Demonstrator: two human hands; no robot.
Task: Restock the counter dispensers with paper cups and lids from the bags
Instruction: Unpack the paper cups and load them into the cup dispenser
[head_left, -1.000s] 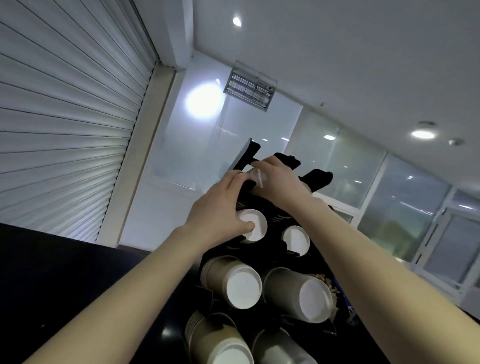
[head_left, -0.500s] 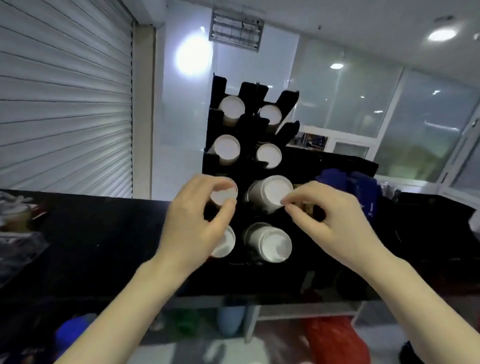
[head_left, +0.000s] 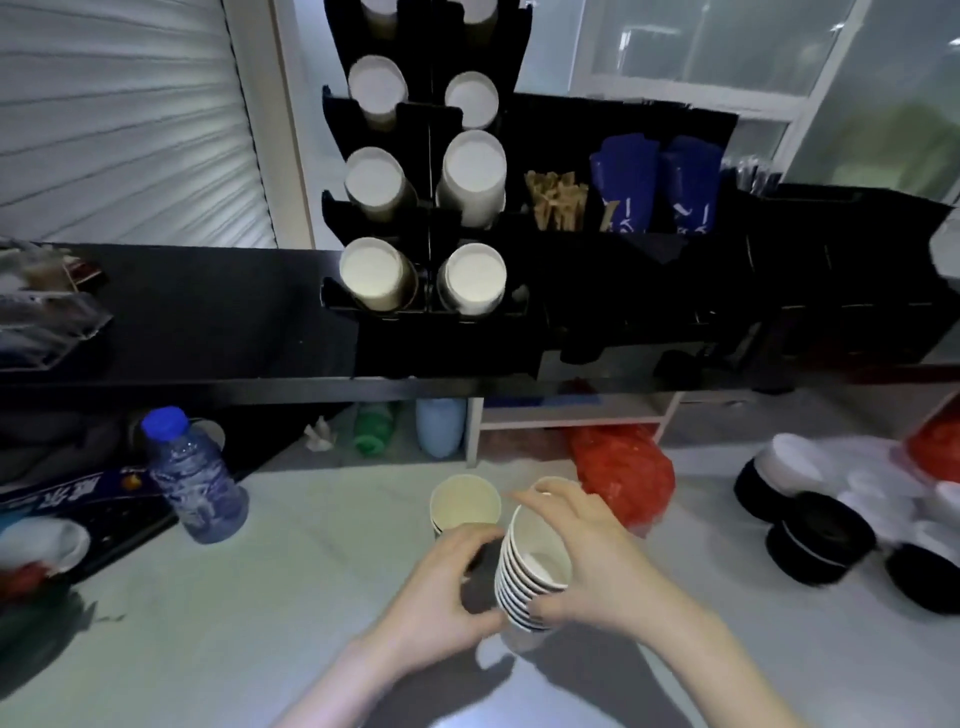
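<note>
On the pale worktop (head_left: 218, 639) below the black counter (head_left: 208, 322), my right hand (head_left: 597, 566) grips a stack of paper cups (head_left: 530, 566), fingers curled round its rim. My left hand (head_left: 447, 587) curls round its lower side. Another cup (head_left: 465, 504) stands just behind. The cup dispenser (head_left: 431, 218) sits on the counter; black lids (head_left: 815, 535) lie to the right.

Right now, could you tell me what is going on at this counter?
A person is restocking cups. Both hands hold a nested stack of white paper cups on the pale lower worktop: the left hand at its side, the right hand curled round the rims. Another paper cup stack stands just behind. The black tiered cup dispenser on the black counter above already shows cups in its visible slots.
</note>
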